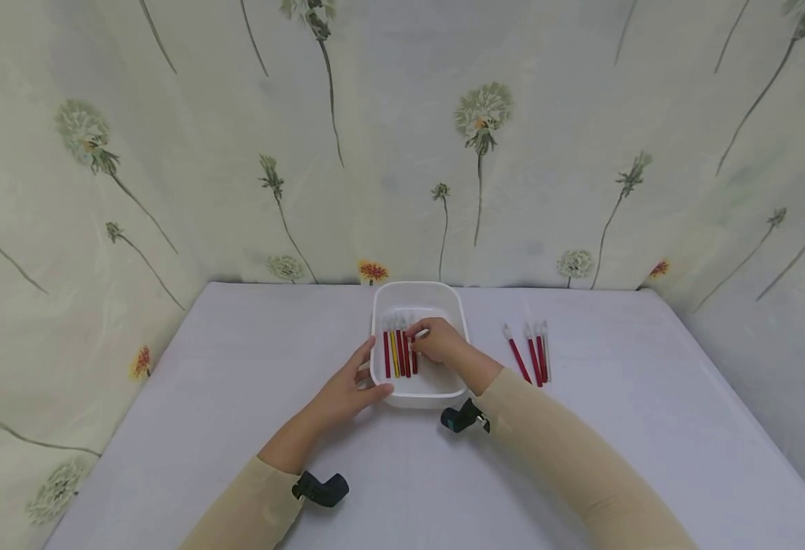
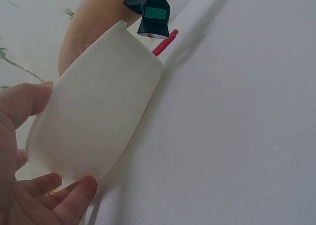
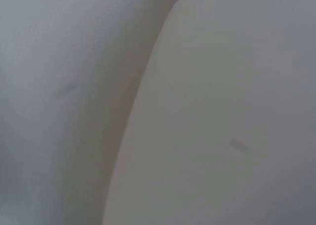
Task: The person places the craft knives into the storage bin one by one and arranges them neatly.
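Observation:
A white plastic tray (image 1: 437, 400) with raised walls stands at the table's middle. My left hand (image 1: 343, 395) holds its left side, thumb at the front left corner; the left wrist view shows thumb and fingers (image 2: 81, 190) around the wall. Inside, several slim red pens (image 1: 386, 355) with whitish tips and one yellow pen (image 1: 395, 355) lie side by side. My right hand (image 1: 441, 342) reaches over the right wall and pinches the rightmost red pen (image 1: 415, 363) of that row; its fingertips are partly hidden. The right wrist view has only the tray's outer wall (image 3: 212, 111), no hand.
Right of the tray, several more pens lie on the white table (image 1: 237, 344): a slanted red pen (image 1: 520, 362), and a close group with red pens (image 1: 535, 360) and a pale one (image 1: 548, 363). A dandelion-patterned curtain (image 1: 389, 153) hangs behind the table.

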`<state>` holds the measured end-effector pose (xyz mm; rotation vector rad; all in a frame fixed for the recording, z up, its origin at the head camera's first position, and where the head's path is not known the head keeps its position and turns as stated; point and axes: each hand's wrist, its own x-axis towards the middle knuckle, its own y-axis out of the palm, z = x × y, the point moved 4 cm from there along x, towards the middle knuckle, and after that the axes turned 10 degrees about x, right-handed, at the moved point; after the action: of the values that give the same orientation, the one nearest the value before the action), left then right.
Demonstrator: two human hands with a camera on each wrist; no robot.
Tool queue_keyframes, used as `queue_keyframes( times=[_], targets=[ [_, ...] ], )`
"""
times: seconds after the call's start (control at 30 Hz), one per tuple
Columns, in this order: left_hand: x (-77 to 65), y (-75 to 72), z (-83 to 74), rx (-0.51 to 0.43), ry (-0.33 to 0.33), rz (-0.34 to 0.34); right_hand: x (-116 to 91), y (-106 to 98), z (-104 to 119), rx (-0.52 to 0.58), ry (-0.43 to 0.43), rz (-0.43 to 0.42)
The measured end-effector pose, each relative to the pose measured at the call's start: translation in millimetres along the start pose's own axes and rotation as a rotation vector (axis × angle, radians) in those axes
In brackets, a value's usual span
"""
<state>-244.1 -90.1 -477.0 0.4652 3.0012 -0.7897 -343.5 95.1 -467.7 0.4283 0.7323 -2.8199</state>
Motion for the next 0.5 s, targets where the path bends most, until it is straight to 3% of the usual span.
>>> queue_keyframes(
  times=[0.5],
  targets=[
    [0.4,-0.3,1.4,0.008,-0.007,0.006,-9.6,-8.5,8.1,0.01,-0.085,0.013]
  ],
)
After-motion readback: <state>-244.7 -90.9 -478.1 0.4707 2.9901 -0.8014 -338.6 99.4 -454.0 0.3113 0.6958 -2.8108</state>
